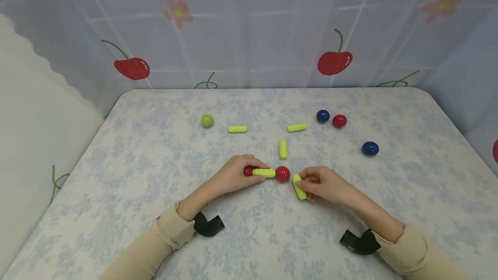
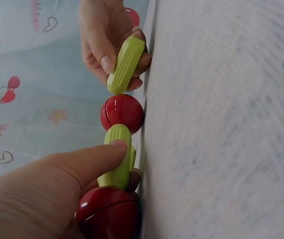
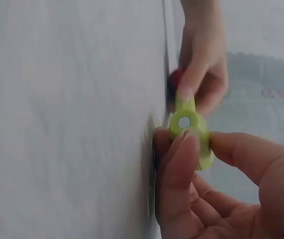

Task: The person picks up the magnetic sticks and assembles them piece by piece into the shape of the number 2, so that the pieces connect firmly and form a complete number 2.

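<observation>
My left hand (image 1: pixel 233 175) pinches a yellow-green magnetic rod (image 1: pixel 263 173) between thumb and fingers. A red ball (image 1: pixel 282 174) sits at that rod's right end, and another red ball (image 1: pixel 247 171), partly covered by the hand, at its left end. Just right of the larger-looking ball, my right hand (image 1: pixel 324 185) holds a second yellow-green magnetic rod (image 1: pixel 300 194) by thumb and fingertips. That rod is tilted, its upper end close to the ball. In the right wrist view a round silver disc (image 3: pixel 183 122) shows in its end.
Beyond the hands lie three loose yellow-green rods (image 1: pixel 283 149), the nearest pointing toward the red ball. A green ball (image 1: pixel 207 120) is at the back left. Blue balls (image 1: pixel 370 148) and another red ball (image 1: pixel 339 121) lie at the right on the patterned tabletop (image 1: pixel 155 141).
</observation>
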A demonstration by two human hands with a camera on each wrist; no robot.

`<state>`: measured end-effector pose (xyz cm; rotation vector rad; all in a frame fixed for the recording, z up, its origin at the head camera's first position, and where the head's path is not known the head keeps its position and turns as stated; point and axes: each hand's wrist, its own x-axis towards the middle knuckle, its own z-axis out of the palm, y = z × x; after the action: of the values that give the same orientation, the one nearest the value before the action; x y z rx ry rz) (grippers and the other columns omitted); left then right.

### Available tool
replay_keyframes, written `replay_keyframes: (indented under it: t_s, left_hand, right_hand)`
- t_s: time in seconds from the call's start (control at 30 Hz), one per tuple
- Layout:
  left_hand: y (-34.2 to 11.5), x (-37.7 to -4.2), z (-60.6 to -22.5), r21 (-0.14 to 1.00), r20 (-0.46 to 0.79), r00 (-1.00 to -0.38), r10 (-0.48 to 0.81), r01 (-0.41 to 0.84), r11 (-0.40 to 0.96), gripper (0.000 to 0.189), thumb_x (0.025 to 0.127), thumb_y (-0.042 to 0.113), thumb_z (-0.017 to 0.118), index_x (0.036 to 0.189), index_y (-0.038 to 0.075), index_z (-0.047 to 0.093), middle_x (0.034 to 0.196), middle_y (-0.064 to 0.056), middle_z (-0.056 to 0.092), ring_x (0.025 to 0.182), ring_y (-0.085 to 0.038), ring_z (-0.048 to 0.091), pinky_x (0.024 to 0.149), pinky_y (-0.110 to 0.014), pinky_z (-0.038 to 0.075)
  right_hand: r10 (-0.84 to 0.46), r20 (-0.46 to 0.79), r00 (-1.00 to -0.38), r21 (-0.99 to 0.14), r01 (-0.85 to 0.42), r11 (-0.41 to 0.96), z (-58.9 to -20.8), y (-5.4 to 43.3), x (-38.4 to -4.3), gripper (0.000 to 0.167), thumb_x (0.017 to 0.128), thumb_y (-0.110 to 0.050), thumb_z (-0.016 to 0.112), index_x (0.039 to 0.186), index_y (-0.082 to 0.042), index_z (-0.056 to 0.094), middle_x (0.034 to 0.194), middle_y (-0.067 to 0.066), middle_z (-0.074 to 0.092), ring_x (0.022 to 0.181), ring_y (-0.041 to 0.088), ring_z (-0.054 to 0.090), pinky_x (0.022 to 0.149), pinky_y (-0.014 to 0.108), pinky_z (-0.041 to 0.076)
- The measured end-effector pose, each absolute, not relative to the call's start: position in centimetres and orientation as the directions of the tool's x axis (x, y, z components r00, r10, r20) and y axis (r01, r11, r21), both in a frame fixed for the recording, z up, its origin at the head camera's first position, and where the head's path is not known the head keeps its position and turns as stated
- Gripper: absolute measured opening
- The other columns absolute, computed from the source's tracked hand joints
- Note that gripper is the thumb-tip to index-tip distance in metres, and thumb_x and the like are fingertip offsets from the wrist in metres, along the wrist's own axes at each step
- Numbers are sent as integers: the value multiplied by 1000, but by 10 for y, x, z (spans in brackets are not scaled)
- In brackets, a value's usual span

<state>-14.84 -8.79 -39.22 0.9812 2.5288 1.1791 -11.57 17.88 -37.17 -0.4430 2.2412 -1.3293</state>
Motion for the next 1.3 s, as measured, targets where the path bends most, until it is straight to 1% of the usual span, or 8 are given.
replay_keyframes:
  t_s: [0.1, 0.2, 0.33, 0.6, 0.83, 0.97, 1.13, 1.3]
  left_hand:
    - [-88, -149, -391, 731, 102, -771, 628, 486, 478, 24, 83, 15, 73, 107, 12, 71, 91, 6, 61, 81, -9, 53, 70, -26, 44]
    - [-88, -149, -391, 727, 89, -779, 621, 477, 494, 23, 84, 17, 72, 107, 12, 72, 87, 8, 58, 74, -10, 49, 63, -26, 41]
    - [-88, -149, -390, 724, 71, -779, 623, 470, 505, 24, 86, 19, 71, 108, 11, 71, 85, 8, 58, 72, -10, 47, 61, -25, 39]
    - [-88, -150, -390, 720, 64, -771, 634, 476, 505, 24, 87, 19, 69, 109, 11, 71, 87, 8, 59, 74, -10, 48, 62, -26, 40]
    - [-89, -149, -389, 712, 70, -770, 635, 485, 509, 24, 87, 19, 69, 109, 11, 71, 86, 7, 59, 73, -10, 48, 61, -26, 40]
    - [-89, -149, -390, 720, 81, -767, 637, 487, 495, 24, 87, 19, 69, 110, 11, 70, 88, 6, 59, 74, -10, 49, 63, -26, 41]
    - [-90, -148, -391, 720, 103, -756, 647, 505, 476, 29, 88, 17, 68, 117, 12, 67, 93, 4, 61, 79, -10, 50, 68, -27, 42]
    - [-90, -149, -393, 715, 102, -752, 651, 511, 478, 29, 88, 17, 67, 117, 13, 67, 89, 6, 59, 74, -10, 48, 64, -27, 40]
  right_hand:
    - [-560, -271, -783, -914, 26, 405, -375, 174, -109, 19, 94, -11, 56, 98, 7, 59, 67, 6, 60, 57, 19, 58, 54, 30, 51]
    - [-567, -298, -768, -923, 79, 378, -377, 169, -107, 21, 95, -11, 55, 100, 8, 59, 66, 7, 60, 57, 16, 58, 54, 28, 51]
    - [-547, -341, -765, -918, 145, 369, -377, 164, -110, 22, 95, -12, 55, 102, 9, 59, 66, 7, 60, 57, 14, 58, 55, 26, 51]
    - [-537, -372, -757, -919, 217, 330, -377, 159, -113, 24, 96, -11, 54, 106, 11, 55, 67, 7, 60, 57, 13, 59, 55, 25, 51]
    - [-490, -377, -786, -914, 232, 332, -377, 156, -111, 32, 96, -15, 55, 114, 8, 43, 67, 11, 61, 58, 20, 62, 56, 30, 52]
    - [-488, -335, -806, -916, 157, 368, -377, 157, -108, 35, 95, -20, 57, 114, 5, 42, 66, 11, 61, 55, 24, 62, 54, 33, 52]
    - [-503, -229, -833, -883, -39, 468, -369, 165, -114, 25, 94, -17, 58, 109, 2, 51, 68, 8, 62, 51, 24, 59, 49, 35, 50]
    - [-401, -130, -907, -797, -146, 587, -355, 185, -136, 25, 94, -11, 58, 115, 3, 54, 78, 9, 63, 55, 22, 57, 51, 35, 49]
